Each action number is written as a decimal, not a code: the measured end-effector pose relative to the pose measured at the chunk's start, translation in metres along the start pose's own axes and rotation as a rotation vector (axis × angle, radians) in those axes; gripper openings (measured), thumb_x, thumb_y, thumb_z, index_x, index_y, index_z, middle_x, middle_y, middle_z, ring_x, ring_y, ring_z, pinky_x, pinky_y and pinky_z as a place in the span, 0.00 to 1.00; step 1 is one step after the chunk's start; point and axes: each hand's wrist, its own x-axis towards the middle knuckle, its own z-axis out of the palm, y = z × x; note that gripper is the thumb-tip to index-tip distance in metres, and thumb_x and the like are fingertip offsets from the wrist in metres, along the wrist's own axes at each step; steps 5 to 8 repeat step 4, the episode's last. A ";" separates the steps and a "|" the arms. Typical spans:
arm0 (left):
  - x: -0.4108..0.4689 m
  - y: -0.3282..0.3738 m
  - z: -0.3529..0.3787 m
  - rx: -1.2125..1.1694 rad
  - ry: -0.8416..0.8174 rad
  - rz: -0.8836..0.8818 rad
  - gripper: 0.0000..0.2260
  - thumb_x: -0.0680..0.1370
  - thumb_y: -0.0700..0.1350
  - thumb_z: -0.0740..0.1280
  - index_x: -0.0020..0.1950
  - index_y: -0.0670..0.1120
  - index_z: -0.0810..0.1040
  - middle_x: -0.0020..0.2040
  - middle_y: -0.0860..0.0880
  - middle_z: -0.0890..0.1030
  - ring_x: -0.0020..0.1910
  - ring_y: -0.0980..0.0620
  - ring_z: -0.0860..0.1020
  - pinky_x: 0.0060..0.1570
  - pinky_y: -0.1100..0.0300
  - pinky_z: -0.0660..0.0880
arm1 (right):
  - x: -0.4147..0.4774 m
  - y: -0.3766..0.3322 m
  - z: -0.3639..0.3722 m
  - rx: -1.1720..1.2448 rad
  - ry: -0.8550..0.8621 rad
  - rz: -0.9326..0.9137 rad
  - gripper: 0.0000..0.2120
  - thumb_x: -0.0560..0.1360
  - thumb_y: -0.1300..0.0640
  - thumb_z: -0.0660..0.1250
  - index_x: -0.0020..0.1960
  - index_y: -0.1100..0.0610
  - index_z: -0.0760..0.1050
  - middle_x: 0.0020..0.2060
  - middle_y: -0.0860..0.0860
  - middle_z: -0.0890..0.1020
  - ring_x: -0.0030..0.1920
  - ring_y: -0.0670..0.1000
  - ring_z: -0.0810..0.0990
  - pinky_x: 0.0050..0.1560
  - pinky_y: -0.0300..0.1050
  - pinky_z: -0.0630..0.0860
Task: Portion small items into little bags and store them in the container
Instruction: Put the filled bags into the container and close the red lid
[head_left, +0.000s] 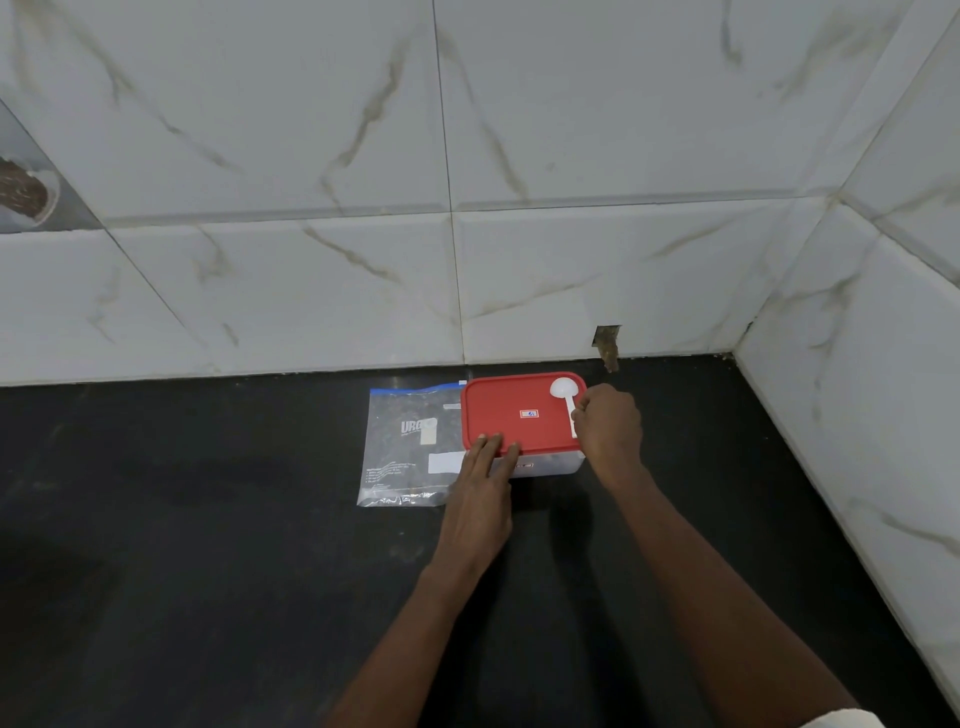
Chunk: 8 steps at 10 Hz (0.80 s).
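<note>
1 bag (400, 457) "URG" | left hand (480, 499) on lid (506, 402) | right hand (610, 426) pinches scoop (563, 389)

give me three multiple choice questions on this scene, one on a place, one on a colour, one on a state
1. Where is the zip bag relative to the container?
A) on top of it
B) on the counter, to its left
C) inside it

2. What colour is the container's lid?
A) blue
B) white
C) red

3. What is the right hand doing?
A) pinching the white scoop by its handle
B) lying flat on the counter
C) gripping the zip bag

Answers: 1 B, the bag lies flat on the dark counter at the container's left side; 2 C, the lid is plainly red; 3 A, its fingers close on the scoop's handle atop the lid.
</note>
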 end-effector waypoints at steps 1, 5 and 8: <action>0.000 -0.002 0.000 -0.004 -0.007 0.016 0.26 0.78 0.34 0.64 0.77 0.44 0.68 0.78 0.41 0.66 0.78 0.40 0.62 0.75 0.44 0.65 | 0.000 0.002 0.003 0.015 -0.001 -0.008 0.07 0.78 0.58 0.66 0.50 0.61 0.80 0.44 0.56 0.82 0.43 0.54 0.81 0.42 0.45 0.78; -0.021 -0.003 0.001 -0.094 0.147 -0.036 0.24 0.82 0.42 0.62 0.79 0.45 0.64 0.81 0.46 0.60 0.81 0.48 0.55 0.78 0.51 0.58 | -0.060 0.013 0.001 0.194 0.272 -0.267 0.11 0.80 0.58 0.62 0.60 0.61 0.77 0.54 0.56 0.78 0.56 0.53 0.77 0.53 0.43 0.74; -0.021 -0.003 0.001 -0.094 0.147 -0.036 0.24 0.82 0.42 0.62 0.79 0.45 0.64 0.81 0.46 0.60 0.81 0.48 0.55 0.78 0.51 0.58 | -0.060 0.013 0.001 0.194 0.272 -0.267 0.11 0.80 0.58 0.62 0.60 0.61 0.77 0.54 0.56 0.78 0.56 0.53 0.77 0.53 0.43 0.74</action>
